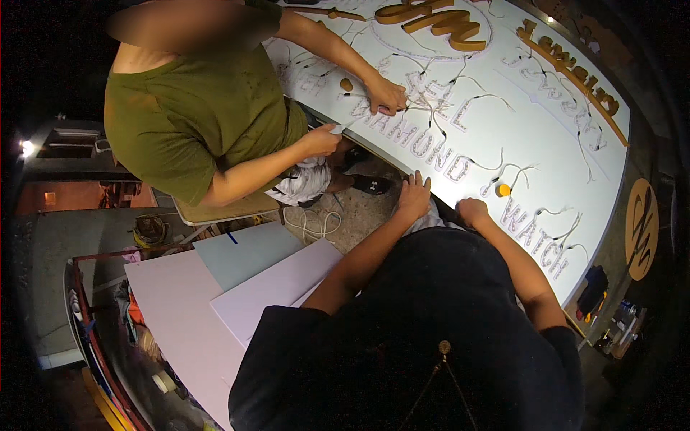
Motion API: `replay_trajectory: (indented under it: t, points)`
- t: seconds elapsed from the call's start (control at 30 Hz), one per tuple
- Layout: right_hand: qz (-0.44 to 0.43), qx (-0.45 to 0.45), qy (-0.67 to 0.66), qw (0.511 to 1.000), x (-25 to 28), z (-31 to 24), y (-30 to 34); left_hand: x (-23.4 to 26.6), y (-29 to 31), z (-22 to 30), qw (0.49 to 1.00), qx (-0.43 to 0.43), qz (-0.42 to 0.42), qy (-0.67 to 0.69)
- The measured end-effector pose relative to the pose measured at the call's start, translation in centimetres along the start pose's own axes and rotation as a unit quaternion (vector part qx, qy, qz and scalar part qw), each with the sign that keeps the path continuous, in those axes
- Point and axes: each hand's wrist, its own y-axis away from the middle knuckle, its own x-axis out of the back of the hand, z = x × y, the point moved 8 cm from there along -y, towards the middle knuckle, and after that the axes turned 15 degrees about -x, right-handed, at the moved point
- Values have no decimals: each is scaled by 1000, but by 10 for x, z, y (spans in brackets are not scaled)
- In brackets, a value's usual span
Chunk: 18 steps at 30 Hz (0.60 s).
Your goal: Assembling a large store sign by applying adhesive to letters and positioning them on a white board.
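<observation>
My left hand (415, 195) rests at the near edge of the white table (460, 191), its fingers stretched out and slightly apart. Just right of it, my right hand (472, 211) is curled at the same edge; whatever its fingers may hold is hidden. Closest to that hand are a small round orange-yellow object (504, 189) and a row of clear-edged letter shapes (535, 237) with thin wires. Another letter row (410, 136) lies beyond my left hand. A co-worker's hand (386, 95) presses on wires there, while their other hand (320, 141) holds a pale tool.
The co-worker in a green shirt (208, 115) sits at the table's left side. Gold script lettering (438, 25) and a gold letter strip (575, 72) lie at the far side. Flat pale boards (180, 302) lie lower left. A looped white cable (313, 223) is on the floor.
</observation>
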Motion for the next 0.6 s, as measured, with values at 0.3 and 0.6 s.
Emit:
replay_trajectory:
  t: [0.3, 0.6]
  points:
    - [-29, -3, -16, 999, 1, -1, 2, -2, 1, -1, 1000, 5, 9, -11]
    - [-13, -6, -20, 1000, -2, 2, -1, 0, 2, -1, 999, 6, 36, -3]
